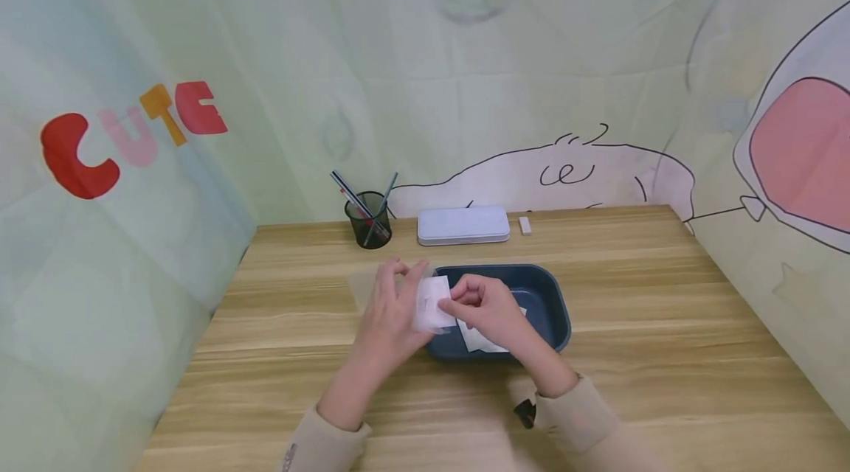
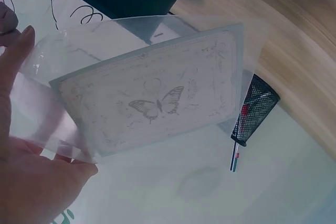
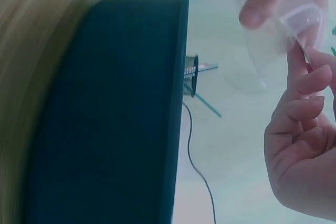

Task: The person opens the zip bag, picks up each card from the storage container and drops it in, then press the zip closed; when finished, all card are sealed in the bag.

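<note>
A white card with a printed butterfly (image 2: pixel 157 100) sits inside a clear plastic sleeve (image 2: pixel 42 114). My left hand (image 1: pixel 406 276) holds the sleeve from behind, above the left edge of a dark blue tray (image 1: pixel 561 302). My right hand (image 1: pixel 458 300) pinches the right edge of the card (image 1: pixel 433 302), fingers curled. In the right wrist view the sleeve (image 3: pixel 273 45) hangs between the left thumb (image 3: pixel 262 9) and my right fingertips (image 3: pixel 300 59), next to the tray (image 3: pixel 105 119). More white cards (image 1: pixel 481 341) lie in the tray, partly hidden by my right hand.
On the wooden table, a black mesh pen cup (image 1: pixel 369 220) stands at the back left. A pale blue case (image 1: pixel 462 225) and a small white eraser (image 1: pixel 525 226) lie behind the tray. Printed fabric walls close in the table on three sides.
</note>
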{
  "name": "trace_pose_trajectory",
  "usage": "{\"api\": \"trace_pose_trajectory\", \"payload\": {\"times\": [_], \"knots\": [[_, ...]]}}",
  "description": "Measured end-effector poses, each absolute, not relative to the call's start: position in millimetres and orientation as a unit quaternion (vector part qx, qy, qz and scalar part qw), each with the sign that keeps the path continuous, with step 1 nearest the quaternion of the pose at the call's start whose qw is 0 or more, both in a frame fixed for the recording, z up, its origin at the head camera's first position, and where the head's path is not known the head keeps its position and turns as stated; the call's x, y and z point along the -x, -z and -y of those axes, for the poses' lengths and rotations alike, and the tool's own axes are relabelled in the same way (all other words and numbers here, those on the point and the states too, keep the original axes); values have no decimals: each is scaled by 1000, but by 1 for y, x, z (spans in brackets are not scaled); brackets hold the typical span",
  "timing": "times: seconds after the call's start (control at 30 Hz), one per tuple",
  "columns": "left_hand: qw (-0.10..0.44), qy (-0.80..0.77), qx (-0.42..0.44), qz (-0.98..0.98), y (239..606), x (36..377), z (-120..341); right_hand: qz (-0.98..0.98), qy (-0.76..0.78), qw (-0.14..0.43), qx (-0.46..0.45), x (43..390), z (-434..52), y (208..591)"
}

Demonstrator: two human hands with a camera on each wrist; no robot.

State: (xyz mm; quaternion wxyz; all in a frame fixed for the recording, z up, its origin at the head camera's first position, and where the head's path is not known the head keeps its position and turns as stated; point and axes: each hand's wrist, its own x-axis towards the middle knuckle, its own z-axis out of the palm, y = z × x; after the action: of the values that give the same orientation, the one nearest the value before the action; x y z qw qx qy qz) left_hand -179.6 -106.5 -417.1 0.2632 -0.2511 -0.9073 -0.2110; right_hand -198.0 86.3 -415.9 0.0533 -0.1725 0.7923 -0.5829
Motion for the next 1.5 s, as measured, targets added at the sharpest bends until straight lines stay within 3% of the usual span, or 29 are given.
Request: {"api": "trace_pose_trajectory", "payload": {"times": [0.27, 0.57, 1.2, 1.5], "knots": [[266, 209, 265, 903, 417, 176, 103, -789, 577, 49, 205, 177, -69, 386], [254, 214, 264, 906, 416, 175, 101, -789, 574, 42, 215, 195, -64, 419], [303, 213, 321, 872, 416, 174, 88, -847, 474, 21, 240, 192, -56, 418], [256, 224, 259, 904, 420, 176, 98, -815, 533, 31, 226, 196, -79, 415]]}}
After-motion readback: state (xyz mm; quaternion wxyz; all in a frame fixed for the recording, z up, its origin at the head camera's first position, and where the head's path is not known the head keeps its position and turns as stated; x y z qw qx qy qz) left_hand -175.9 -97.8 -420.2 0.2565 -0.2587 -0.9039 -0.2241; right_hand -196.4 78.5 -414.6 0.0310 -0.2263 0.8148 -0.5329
